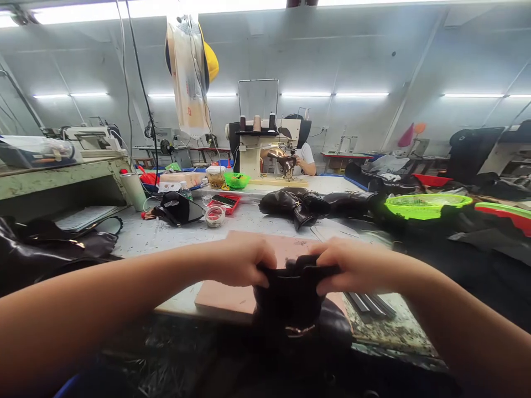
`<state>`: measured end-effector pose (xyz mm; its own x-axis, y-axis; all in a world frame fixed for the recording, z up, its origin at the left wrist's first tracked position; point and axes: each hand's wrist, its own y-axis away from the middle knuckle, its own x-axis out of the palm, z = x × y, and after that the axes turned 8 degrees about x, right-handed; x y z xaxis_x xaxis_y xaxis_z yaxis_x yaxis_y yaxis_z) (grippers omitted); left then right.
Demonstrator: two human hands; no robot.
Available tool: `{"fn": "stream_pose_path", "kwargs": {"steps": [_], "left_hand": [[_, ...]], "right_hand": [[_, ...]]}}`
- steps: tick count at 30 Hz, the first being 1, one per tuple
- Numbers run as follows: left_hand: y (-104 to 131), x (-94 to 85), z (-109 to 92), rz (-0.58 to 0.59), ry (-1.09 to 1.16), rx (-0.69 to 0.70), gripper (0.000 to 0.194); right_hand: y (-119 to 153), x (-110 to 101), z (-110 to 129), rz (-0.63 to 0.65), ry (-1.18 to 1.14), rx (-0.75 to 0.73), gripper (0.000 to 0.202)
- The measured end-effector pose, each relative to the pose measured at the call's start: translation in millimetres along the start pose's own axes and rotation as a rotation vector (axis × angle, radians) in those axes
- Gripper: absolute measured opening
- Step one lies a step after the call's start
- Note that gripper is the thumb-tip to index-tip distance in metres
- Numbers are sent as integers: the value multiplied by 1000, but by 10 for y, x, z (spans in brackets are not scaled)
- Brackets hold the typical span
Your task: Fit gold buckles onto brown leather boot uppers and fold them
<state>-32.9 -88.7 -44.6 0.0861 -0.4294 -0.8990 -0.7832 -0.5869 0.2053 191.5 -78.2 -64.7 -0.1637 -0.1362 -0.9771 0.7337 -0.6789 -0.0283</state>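
A black boot-like piece (290,298) with a gold buckle stands upright at the near edge of the table, in front of a pink board (232,298). My left hand (244,260) pinches the left side of its top rim. On the right side of the same rim, my right hand (344,265) grips with thumb and fingers. The opening at the top lies between both hands. Shiny dark leather shows behind the piece at lower right. Its lower part fades into shadow.
Dark leather boots (294,204) lie beyond the board, with more (53,249) at far left. A red tray (226,203), a small clear tub (214,216) and a green basket (427,205) stand around. Dark strips (369,305) lie at right. A person sits behind a sewing machine (253,157).
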Motion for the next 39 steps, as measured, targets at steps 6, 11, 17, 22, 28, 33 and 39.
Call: {"fn": "stream_pose_path", "kwargs": {"steps": [6,11,17,22,28,33,39], "left_hand": [[77,-9,68,153,147,67,25],[17,124,53,30,109,3,7],[10,286,66,-107,269,108,6],[-54,156,70,115,289,124,29],[-221,-54,-43,61,148,245,26],[-206,-72,-66,30,188,160,4],[-223,-192,-61,237,168,212,37]], "right_hand": [[15,127,58,-94,-218,-44,9],[43,150,190,-103,-153,-19,19],[112,174,131,-38,-135,54,29],[106,263,175,-159,15,91,27],[164,277,296,-380,102,149,22],[294,126,127,-179,-85,90,22],[315,171,153,-316,-173,80,30]]}}
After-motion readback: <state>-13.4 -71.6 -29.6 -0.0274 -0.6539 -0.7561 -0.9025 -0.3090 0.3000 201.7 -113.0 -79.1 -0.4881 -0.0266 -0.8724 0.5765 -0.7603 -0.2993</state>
